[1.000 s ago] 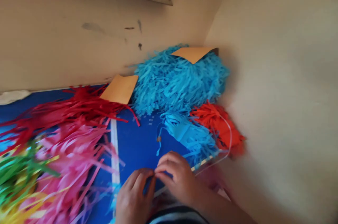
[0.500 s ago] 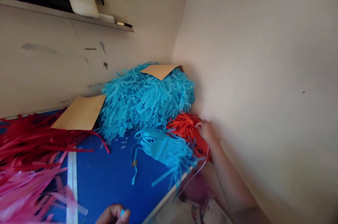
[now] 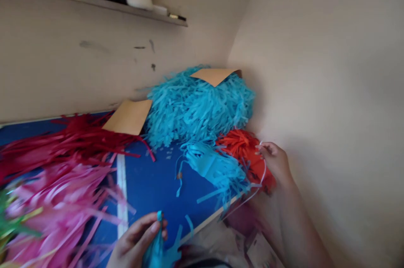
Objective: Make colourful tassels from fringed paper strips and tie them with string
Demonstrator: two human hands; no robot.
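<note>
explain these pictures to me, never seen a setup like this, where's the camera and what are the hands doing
There is no machine here: these are a person's own bare hands, seen by one camera worn on the head, looking forward and down. The left hand pinches a bunch of light-blue strips. The right hand holds a thin white cord. On the blue table lie red strips, pink strips, a large light-blue heap, and, in front of that heap, a smaller light-blue bundle beside an orange-red bundle. One brown sheet rests on the large heap.
</note>
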